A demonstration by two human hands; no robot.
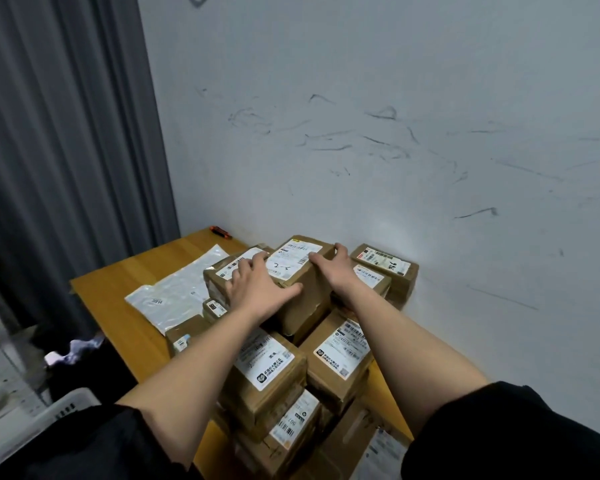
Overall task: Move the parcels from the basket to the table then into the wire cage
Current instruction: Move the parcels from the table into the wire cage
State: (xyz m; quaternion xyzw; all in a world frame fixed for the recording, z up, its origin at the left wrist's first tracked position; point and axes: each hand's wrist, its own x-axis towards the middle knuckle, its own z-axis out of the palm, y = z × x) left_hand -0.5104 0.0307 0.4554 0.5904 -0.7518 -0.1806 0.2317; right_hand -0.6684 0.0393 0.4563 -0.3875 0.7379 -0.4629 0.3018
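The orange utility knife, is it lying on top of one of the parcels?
No, the orange utility knife lies on the bare table corner, apart from the parcels.

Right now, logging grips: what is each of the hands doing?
Left hand: open, flat on the top box.
Right hand: curled over the same box's right edge.

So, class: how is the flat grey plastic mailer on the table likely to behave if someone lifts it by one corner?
The grey mailer lies thin and flat on the table, so it probably holds little and feels light. Its glossy, wrinkled film suggests it would droop rather than stay stiff. That shine may also make it slippery to pinch.
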